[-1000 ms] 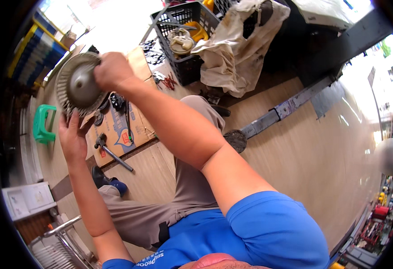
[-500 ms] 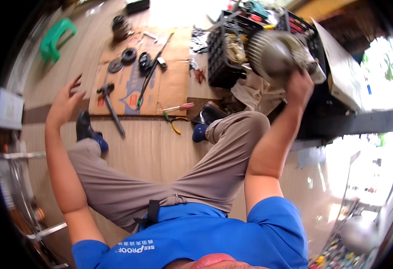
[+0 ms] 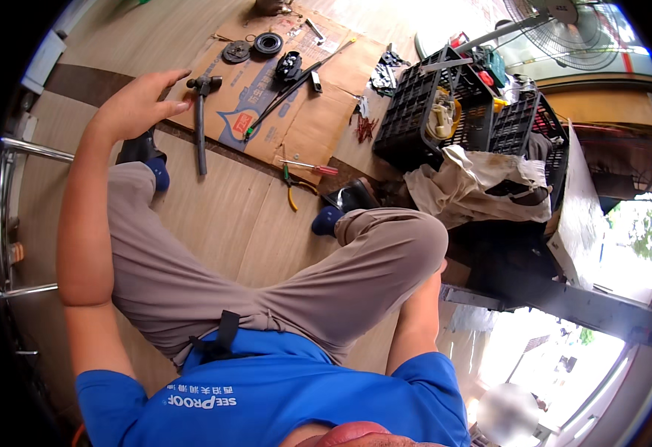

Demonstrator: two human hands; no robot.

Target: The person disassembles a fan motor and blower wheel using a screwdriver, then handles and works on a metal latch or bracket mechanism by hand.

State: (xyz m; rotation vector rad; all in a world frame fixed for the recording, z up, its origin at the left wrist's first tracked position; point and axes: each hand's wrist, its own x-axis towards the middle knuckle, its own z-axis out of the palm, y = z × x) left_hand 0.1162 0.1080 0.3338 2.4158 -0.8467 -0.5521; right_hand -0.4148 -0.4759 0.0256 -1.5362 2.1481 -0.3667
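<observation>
Fingers of the left hand (image 3: 136,104) are spread open at the upper left of the frame, tips just beside the hammer (image 3: 200,119) lying across the cardboard sheet (image 3: 296,119) edge. Only the right forearm shows, lower centre, dropping behind the bent knee; that hand is hidden, so its grip cannot be told.

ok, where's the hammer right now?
Head view, upper left: the hammer lies across the edge of the cardboard sheet, just right of the open left hand.
</observation>
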